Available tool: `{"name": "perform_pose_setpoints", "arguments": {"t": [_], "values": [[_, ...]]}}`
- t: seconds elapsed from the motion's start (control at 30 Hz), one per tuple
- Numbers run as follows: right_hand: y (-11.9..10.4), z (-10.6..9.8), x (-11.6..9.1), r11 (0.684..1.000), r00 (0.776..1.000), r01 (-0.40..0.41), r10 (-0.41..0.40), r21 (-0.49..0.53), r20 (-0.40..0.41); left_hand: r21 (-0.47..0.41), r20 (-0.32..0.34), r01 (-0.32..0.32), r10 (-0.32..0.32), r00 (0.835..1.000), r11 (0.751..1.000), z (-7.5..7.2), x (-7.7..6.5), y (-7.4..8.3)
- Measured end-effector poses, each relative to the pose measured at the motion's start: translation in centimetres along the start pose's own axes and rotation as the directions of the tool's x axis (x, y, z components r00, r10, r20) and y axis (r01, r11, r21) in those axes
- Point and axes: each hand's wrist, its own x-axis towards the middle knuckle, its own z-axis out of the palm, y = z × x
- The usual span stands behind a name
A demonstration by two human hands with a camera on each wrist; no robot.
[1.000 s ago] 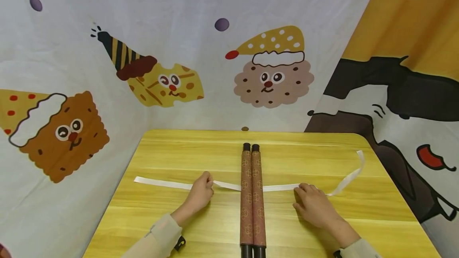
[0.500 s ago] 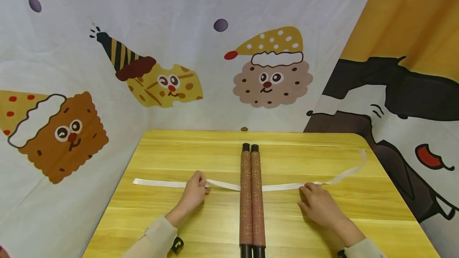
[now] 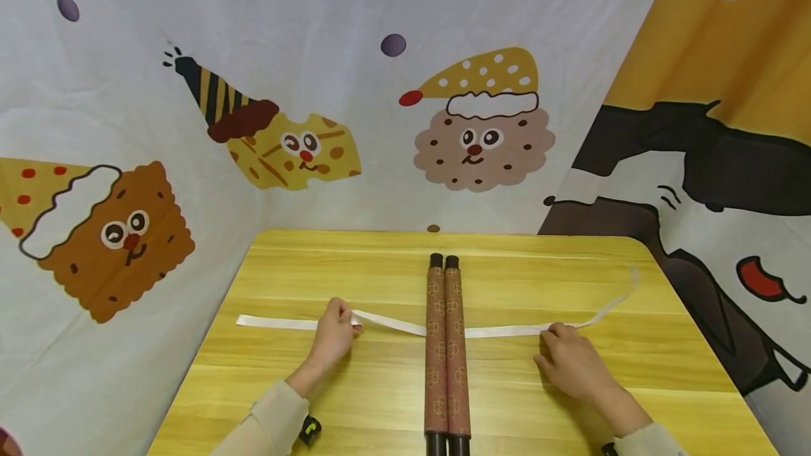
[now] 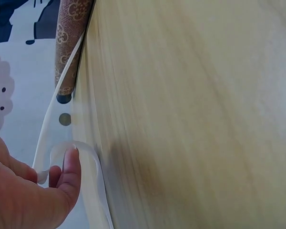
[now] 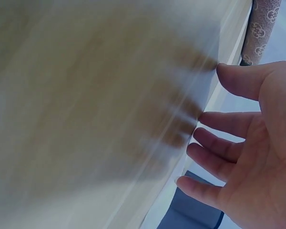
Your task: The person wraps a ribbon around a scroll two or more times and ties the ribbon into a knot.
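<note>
A rolled scroll (image 3: pixel 436 350), two brown patterned rolls side by side with black ends, lies lengthwise on the table. A white ribbon (image 3: pixel 503 332) crosses beneath it and sticks out on both sides. On the left, my left hand (image 3: pixel 334 335) pinches the ribbon between thumb and fingers, lifting it a little; the left wrist view shows the ribbon (image 4: pixel 48 117) running taut from the hand (image 4: pixel 33 193) to the scroll. To the right, my right hand (image 3: pixel 576 366) rests its fingertips on the ribbon. In the right wrist view its fingers (image 5: pixel 229 125) are spread, touching the tabletop.
The yellow wood-grain table (image 3: pixel 380 400) has its far edge against a white cloth backdrop (image 3: pixel 355 5) printed with cartoon food. The ribbon's right tail curls toward the far right corner. A dark patterned cloth (image 3: pixel 633 217) hangs on the right.
My left hand has moved left along with the pinched ribbon, raising the stretch next to the scroll. My right hand has slid slightly right along the ribbon, whose right tail has shifted. The scroll stays put.
</note>
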Motion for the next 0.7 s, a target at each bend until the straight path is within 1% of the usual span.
{"name": "perform_pose_setpoints", "arguments": {"t": [0.13,0.27,0.37,0.57,0.7], "values": [[0.22,-0.28,-0.15,1.0,1.0,-0.006,0.006,0.01,0.003,-0.007,-0.01,0.02,-0.02,1.0,1.0,-0.21,0.12,-0.04],[0.43,-0.5,-0.32,1.0,1.0,-0.001,0.001,-0.005,0.006,-0.019,-0.005,0.03,-0.03,1.0,0.999,-0.35,0.18,-0.06],[0.54,-0.65,-0.45,1.0,1.0,-0.005,0.005,-0.017,0.011,-0.025,0.004,0.029,-0.029,1.0,0.999,-0.4,0.26,-0.2],[0.61,-0.84,-0.65,1.0,1.0,-0.003,0.004,-0.013,0.021,0.0,-0.018,0.024,-0.024,1.0,1.0,-0.68,0.37,-0.56],[0.69,-0.8,-0.77,1.0,1.0,-0.002,0.002,-0.013,0.014,-0.001,-0.025,0.027,-0.027,0.999,1.0,-0.89,0.4,-0.55]]}}
